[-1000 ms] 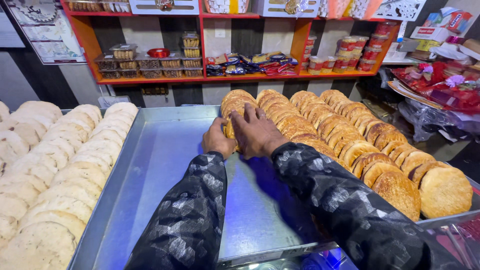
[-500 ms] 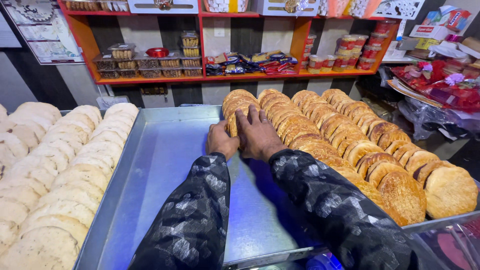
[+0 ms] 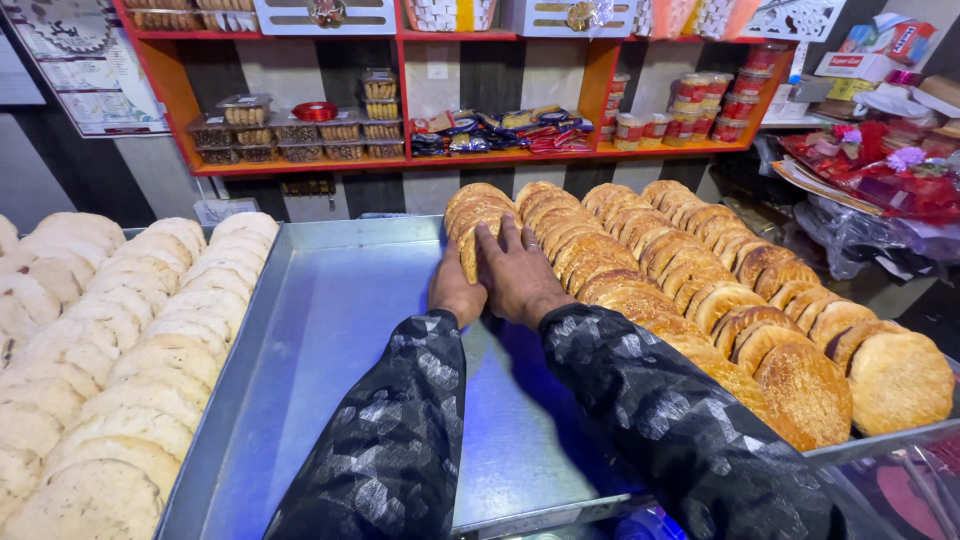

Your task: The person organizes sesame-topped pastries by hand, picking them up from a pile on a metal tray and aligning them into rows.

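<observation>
Head view: left hand (image 3: pixel 455 293) and right hand (image 3: pixel 520 272) pressed against near end of left row of browned round breads (image 3: pixel 478 215) at far side of metal tray (image 3: pixel 330 330). Fingers flat, loosely cupping one upright bread; full grasp impossible to tell. Pale breads (image 3: pixel 120 330) stacked in left tray.

Your sleeves (image 3: pixel 640 420) are black with a grey marbled, scale-like pattern. The round breads (image 3: pixel 700 290) by your hands are golden brown, speckled with pale seeds on top. The metal tray (image 3: pixel 330 330) under them is silver with a blue sheen. To your left, the flat breads (image 3: pixel 110 340) are pale cream. Behind, the shelf (image 3: pixel 300 165) is bright orange.
</observation>
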